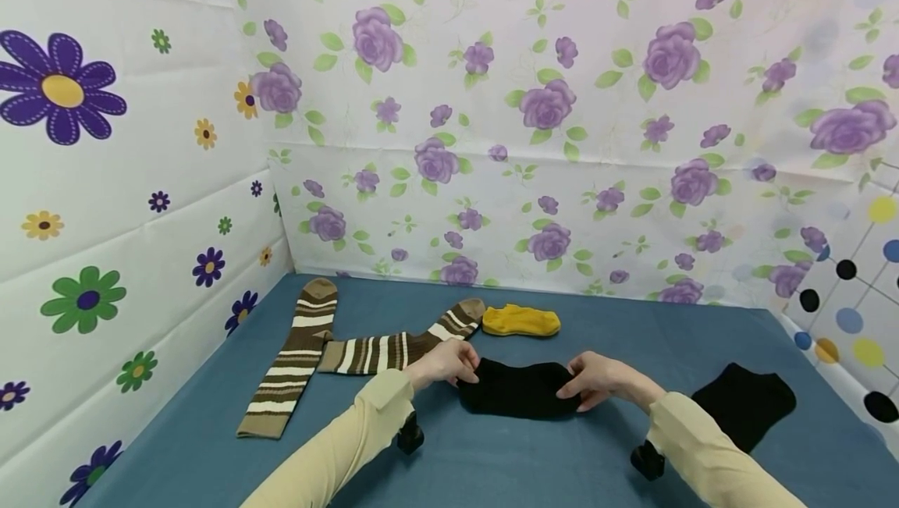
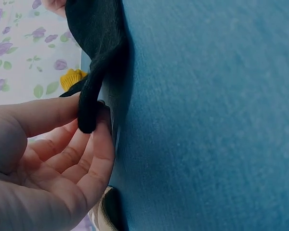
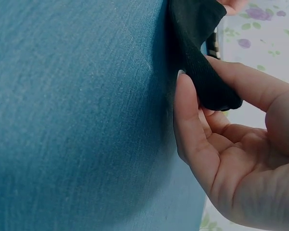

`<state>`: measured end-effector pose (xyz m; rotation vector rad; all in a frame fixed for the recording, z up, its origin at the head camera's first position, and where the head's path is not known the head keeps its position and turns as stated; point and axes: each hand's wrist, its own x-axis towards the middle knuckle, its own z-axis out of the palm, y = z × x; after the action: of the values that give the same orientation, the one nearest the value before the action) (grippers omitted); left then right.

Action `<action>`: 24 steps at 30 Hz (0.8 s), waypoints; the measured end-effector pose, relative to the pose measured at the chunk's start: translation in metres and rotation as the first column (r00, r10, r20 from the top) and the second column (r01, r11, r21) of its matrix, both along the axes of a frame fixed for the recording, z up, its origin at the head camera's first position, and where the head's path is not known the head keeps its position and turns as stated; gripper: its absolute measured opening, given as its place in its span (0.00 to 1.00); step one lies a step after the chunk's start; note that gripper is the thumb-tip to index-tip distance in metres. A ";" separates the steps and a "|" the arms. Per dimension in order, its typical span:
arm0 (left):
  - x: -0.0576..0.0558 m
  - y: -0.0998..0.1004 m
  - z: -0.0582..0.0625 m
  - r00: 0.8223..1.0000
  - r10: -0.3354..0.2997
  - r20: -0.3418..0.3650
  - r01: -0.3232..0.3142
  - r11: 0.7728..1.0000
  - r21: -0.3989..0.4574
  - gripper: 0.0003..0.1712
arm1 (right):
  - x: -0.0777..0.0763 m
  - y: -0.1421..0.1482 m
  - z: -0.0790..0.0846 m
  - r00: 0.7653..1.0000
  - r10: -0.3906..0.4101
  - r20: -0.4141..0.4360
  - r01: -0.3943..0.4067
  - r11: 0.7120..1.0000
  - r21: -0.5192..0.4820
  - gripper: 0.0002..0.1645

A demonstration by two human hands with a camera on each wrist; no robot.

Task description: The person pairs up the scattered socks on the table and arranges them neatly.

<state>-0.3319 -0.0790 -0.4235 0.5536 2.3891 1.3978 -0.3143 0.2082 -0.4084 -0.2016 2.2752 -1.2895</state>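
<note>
A black sock [image 1: 516, 389] stretches sideways between both hands, close over the blue table. My left hand [image 1: 445, 362] pinches its left end. At the other end, my right hand [image 1: 600, 379] holds the fabric between thumb and fingers. The left wrist view has the sock's edge [image 2: 89, 108] caught between thumb and fingertips, its body rising towards the top. In the right wrist view the folded end of the sock [image 3: 214, 89] lies between thumb and index finger. Another black sock [image 1: 747, 403] lies flat at the right, partly covered by the right sleeve.
Two brown, white-striped socks lie at the left: one upright in view [image 1: 291, 371], one bent sideways [image 1: 382, 353]. Behind the held sock is a small yellow sock [image 1: 521, 321]. Flowered sheets [image 1: 492, 141] enclose the blue table [image 1: 492, 461] at the back and sides.
</note>
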 end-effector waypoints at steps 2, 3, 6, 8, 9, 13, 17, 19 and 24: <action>0.000 -0.001 0.000 1.000 -0.003 0.000 0.003 1.000 -0.003 0.08 | 0.000 0.000 0.000 1.000 -0.002 -0.001 0.002 1.000 0.002 0.24; 0.000 -0.002 0.000 1.000 -0.004 0.001 0.004 1.000 -0.002 0.08 | -0.001 0.000 0.000 1.000 -0.003 -0.002 0.003 1.000 0.003 0.25; 0.000 -0.003 0.000 1.000 -0.011 0.005 0.011 1.000 -0.003 0.08 | -0.001 0.001 -0.001 1.000 0.005 -0.002 -0.005 1.000 -0.003 0.26; 0.000 -0.004 -0.001 1.000 -0.014 0.009 0.014 1.000 0.000 0.08 | -0.001 0.002 -0.001 1.000 0.017 -0.001 -0.017 1.000 -0.011 0.26; 0.000 -0.005 -0.001 1.000 -0.016 0.008 0.016 1.000 0.001 0.08 | -0.001 0.003 -0.001 1.000 0.021 -0.001 -0.021 1.000 -0.014 0.26; 0.001 -0.005 0.000 1.000 -0.013 0.003 0.013 1.000 0.004 0.07 | -0.001 0.004 -0.001 1.000 0.023 -0.003 -0.023 1.000 -0.004 0.24; 0.001 -0.004 0.001 1.000 0.008 0.002 -0.008 1.000 -0.010 0.06 | -0.002 0.005 -0.002 1.000 -0.025 -0.009 0.025 0.999 0.039 0.18; 0.000 -0.004 0.003 1.000 0.019 0.005 -0.019 1.000 -0.018 0.06 | -0.003 0.006 -0.002 0.999 -0.043 -0.016 0.044 0.997 0.061 0.18; -0.001 -0.003 0.007 0.999 0.041 -0.004 -0.041 0.999 -0.019 0.05 | -0.002 0.010 0.001 0.997 -0.053 -0.048 0.056 0.995 0.080 0.21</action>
<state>-0.3326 -0.0819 -0.4167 0.5060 2.4275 1.3902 -0.3166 0.2178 -0.4077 -0.1423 2.3822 -1.2281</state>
